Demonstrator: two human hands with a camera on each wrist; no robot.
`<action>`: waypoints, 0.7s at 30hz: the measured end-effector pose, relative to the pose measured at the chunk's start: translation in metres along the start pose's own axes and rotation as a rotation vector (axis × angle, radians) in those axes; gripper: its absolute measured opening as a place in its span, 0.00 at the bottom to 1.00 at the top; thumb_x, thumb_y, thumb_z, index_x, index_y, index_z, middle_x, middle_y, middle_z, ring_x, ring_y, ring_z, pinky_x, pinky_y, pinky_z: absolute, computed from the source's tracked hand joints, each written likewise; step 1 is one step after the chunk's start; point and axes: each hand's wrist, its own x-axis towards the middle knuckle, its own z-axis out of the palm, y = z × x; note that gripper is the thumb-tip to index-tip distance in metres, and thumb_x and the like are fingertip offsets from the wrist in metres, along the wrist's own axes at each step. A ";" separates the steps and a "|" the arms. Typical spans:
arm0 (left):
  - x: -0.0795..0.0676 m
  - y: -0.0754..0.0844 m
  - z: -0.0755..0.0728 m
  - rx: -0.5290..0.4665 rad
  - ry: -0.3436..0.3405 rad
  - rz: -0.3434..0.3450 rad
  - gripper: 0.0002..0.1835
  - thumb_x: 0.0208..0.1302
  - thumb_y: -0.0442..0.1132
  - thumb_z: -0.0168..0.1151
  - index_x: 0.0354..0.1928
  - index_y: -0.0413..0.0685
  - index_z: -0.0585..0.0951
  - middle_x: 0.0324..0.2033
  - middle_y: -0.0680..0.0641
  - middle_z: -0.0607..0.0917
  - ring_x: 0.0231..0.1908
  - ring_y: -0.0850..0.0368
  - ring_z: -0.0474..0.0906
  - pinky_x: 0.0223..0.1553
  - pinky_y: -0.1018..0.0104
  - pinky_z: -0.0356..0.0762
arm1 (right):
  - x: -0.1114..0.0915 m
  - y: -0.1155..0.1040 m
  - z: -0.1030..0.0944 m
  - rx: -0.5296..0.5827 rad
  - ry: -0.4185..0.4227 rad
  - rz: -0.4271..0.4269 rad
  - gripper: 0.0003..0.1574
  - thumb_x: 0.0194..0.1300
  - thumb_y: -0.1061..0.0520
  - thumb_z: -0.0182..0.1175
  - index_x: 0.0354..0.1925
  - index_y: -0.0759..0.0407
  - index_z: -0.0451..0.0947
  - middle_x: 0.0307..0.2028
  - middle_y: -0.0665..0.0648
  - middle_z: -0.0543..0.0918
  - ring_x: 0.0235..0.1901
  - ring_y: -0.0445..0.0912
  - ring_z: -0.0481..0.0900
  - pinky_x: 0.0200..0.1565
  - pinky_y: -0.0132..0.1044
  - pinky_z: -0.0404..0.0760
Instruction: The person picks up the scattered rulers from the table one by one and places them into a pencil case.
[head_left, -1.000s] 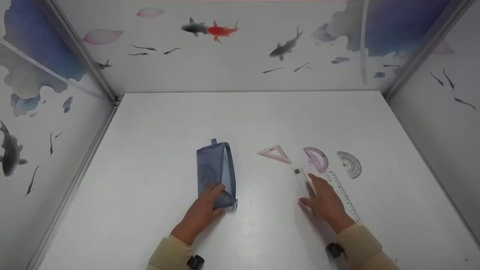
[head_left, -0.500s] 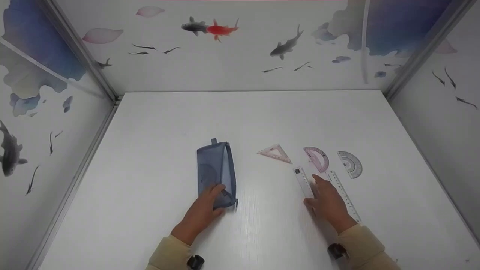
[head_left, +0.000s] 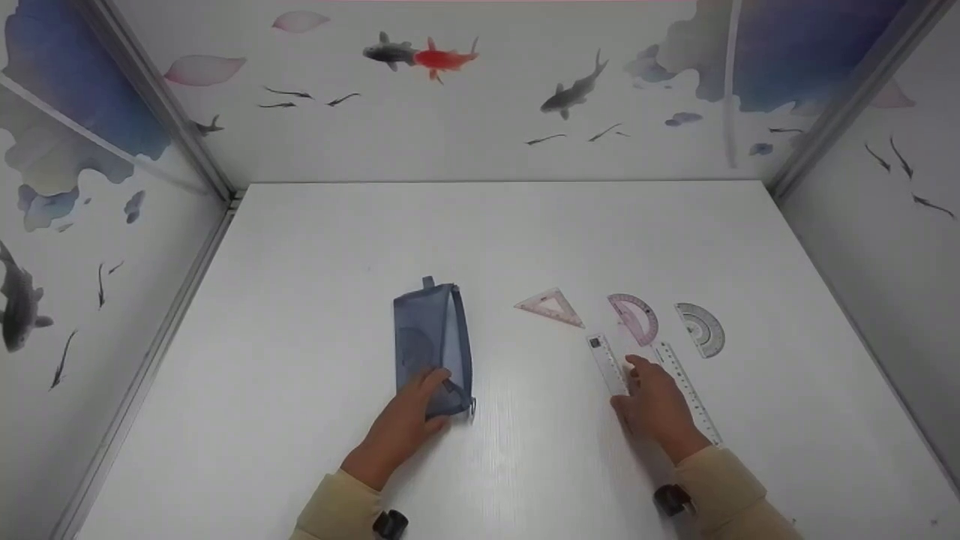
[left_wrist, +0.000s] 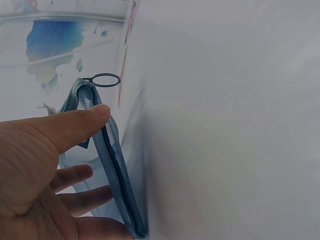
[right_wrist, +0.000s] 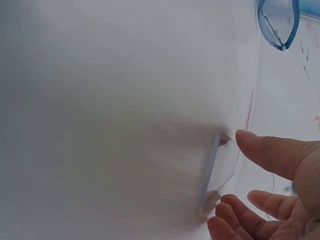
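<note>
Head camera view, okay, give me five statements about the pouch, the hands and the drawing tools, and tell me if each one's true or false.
1. The left hand holds the blue pouch. True.
2. The blue pouch is zipped fully shut. False: its mouth gapes open.
3. The pink protractor lies between the triangle and the clear protractor. True.
4. The right hand is on the blue pouch. False: it is by the left ruler and right ruler.
5. Both rulers lie to the right of the blue pouch. True.
</note>
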 end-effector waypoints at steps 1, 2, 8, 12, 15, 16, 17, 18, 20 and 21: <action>0.000 0.000 0.000 -0.002 0.000 -0.001 0.35 0.58 0.34 0.70 0.66 0.45 0.66 0.63 0.31 0.68 0.61 0.33 0.68 0.57 0.43 0.73 | 0.000 0.000 0.000 -0.002 0.001 -0.001 0.42 0.62 0.60 0.64 0.69 0.67 0.58 0.58 0.70 0.72 0.60 0.64 0.69 0.62 0.58 0.67; 0.000 0.000 0.000 -0.004 -0.001 -0.001 0.35 0.58 0.34 0.69 0.66 0.45 0.66 0.64 0.31 0.68 0.61 0.33 0.68 0.57 0.43 0.73 | 0.000 0.000 0.000 -0.006 0.002 -0.001 0.42 0.62 0.60 0.64 0.69 0.67 0.58 0.58 0.70 0.73 0.60 0.64 0.69 0.62 0.58 0.67; -0.001 -0.001 0.000 -0.006 0.002 0.005 0.34 0.58 0.34 0.69 0.66 0.45 0.66 0.64 0.32 0.68 0.62 0.34 0.67 0.57 0.44 0.73 | 0.001 0.000 0.000 -0.010 -0.003 0.018 0.41 0.62 0.60 0.64 0.68 0.68 0.59 0.59 0.72 0.72 0.61 0.65 0.68 0.63 0.58 0.67; -0.001 -0.001 0.000 -0.004 0.009 0.008 0.34 0.58 0.34 0.69 0.65 0.46 0.66 0.64 0.33 0.68 0.63 0.35 0.67 0.58 0.44 0.72 | 0.003 0.000 0.000 -0.011 -0.007 0.045 0.40 0.61 0.59 0.64 0.67 0.69 0.61 0.59 0.73 0.72 0.62 0.66 0.67 0.63 0.58 0.67; -0.001 -0.001 0.000 -0.005 0.010 0.006 0.34 0.58 0.34 0.69 0.65 0.46 0.66 0.64 0.33 0.68 0.63 0.35 0.67 0.58 0.44 0.72 | 0.003 0.000 0.000 -0.014 -0.007 0.053 0.39 0.60 0.60 0.65 0.65 0.70 0.62 0.57 0.73 0.74 0.59 0.65 0.70 0.60 0.58 0.70; -0.001 -0.001 0.000 -0.004 0.011 0.006 0.34 0.58 0.34 0.69 0.65 0.45 0.66 0.64 0.33 0.68 0.63 0.35 0.67 0.58 0.44 0.72 | 0.003 0.000 0.000 -0.016 -0.008 0.054 0.39 0.60 0.60 0.65 0.65 0.70 0.63 0.56 0.73 0.75 0.57 0.65 0.72 0.59 0.58 0.71; -0.001 -0.001 0.000 -0.004 0.010 0.007 0.34 0.58 0.34 0.69 0.65 0.45 0.66 0.63 0.33 0.68 0.62 0.35 0.67 0.58 0.44 0.72 | 0.003 0.000 -0.001 -0.018 -0.009 0.056 0.38 0.60 0.60 0.65 0.64 0.71 0.63 0.55 0.73 0.75 0.56 0.64 0.73 0.58 0.58 0.72; -0.001 -0.001 0.000 -0.003 0.011 0.006 0.34 0.58 0.34 0.69 0.65 0.45 0.66 0.63 0.33 0.68 0.62 0.35 0.67 0.58 0.44 0.73 | 0.003 0.000 -0.001 -0.019 -0.012 0.057 0.38 0.59 0.61 0.65 0.64 0.71 0.64 0.53 0.72 0.76 0.53 0.63 0.74 0.56 0.57 0.73; -0.001 -0.001 0.000 0.001 0.011 0.007 0.34 0.57 0.34 0.70 0.65 0.45 0.66 0.63 0.34 0.69 0.62 0.35 0.68 0.57 0.44 0.73 | 0.002 0.000 -0.002 -0.023 -0.018 0.062 0.37 0.59 0.60 0.65 0.63 0.71 0.65 0.52 0.72 0.77 0.50 0.61 0.76 0.54 0.56 0.75; -0.001 -0.001 0.000 0.003 0.012 0.006 0.34 0.57 0.34 0.70 0.65 0.46 0.66 0.63 0.34 0.69 0.62 0.36 0.68 0.57 0.44 0.73 | 0.002 0.000 -0.003 -0.025 -0.021 0.065 0.36 0.59 0.61 0.64 0.63 0.71 0.65 0.51 0.71 0.77 0.49 0.60 0.76 0.53 0.56 0.75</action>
